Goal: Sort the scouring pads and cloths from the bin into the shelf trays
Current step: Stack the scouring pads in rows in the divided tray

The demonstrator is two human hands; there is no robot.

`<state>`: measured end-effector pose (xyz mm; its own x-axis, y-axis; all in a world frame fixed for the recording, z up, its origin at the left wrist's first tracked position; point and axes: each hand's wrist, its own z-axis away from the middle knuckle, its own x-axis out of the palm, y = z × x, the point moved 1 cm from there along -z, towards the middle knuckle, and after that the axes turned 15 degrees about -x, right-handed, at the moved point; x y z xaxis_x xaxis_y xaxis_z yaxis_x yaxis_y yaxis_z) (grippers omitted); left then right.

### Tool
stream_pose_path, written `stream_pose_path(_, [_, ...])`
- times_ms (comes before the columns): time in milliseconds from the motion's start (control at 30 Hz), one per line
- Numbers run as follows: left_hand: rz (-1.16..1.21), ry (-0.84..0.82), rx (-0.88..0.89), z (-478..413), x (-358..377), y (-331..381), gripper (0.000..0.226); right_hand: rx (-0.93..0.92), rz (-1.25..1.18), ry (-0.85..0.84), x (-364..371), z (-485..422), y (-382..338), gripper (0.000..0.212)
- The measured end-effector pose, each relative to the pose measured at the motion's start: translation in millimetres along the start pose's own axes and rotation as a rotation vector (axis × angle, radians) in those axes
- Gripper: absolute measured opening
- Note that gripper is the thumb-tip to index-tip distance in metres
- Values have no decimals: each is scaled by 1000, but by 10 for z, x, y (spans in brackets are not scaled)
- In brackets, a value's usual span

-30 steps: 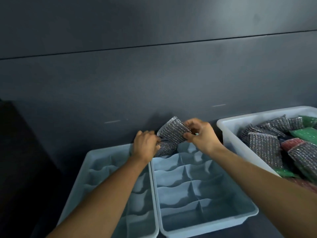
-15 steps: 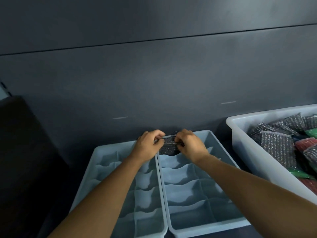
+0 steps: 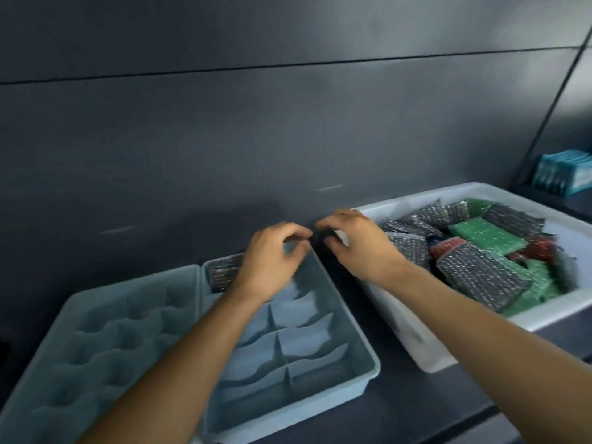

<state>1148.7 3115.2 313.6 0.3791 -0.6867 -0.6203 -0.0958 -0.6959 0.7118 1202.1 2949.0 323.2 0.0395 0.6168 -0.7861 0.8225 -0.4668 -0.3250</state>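
2 empty hands over the far end of the shelf trays, the bin just beside them.

Nearest me, 2 pale blue divided trays sit side by side on the dark shelf surface (image 3: 416, 408): the left tray (image 3: 41, 373) and the right tray (image 3: 365, 347), rims touching. Over the right tray's far end the left hand (image 3: 272, 261) hangs with fingers loosely curled, gripping nothing I can see. 1 silver scouring pad (image 3: 221, 274) lies in that tray's far-left compartment, partly hidden by the wrist. The right hand (image 3: 355, 241), blurred, curls loosely at the near corner of the white bin (image 3: 416, 344), also empty as far as I can tell. The bin holds silver pads (image 3: 480, 277), green pads (image 3: 487, 235) and a red pad (image 3: 448, 243). Behind stands a dark panelled wall (image 3: 288, 139); far right, teal packets (image 3: 567, 171).
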Motion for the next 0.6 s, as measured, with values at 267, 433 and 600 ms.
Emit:
stream_pose_path(267, [-383, -406, 11, -389, 1229, 982, 66, 373, 116, -583, -1124, 705, 873, 67])
stream_pose_path(433, [-635, -509, -37, -479, 1459, 999, 81, 401, 229, -702, -1226, 920, 913, 86])
stream_pose_path(600, [-395, -367, -90, -405, 1253, 967, 53, 301, 246, -571, -1263, 880, 868, 49])
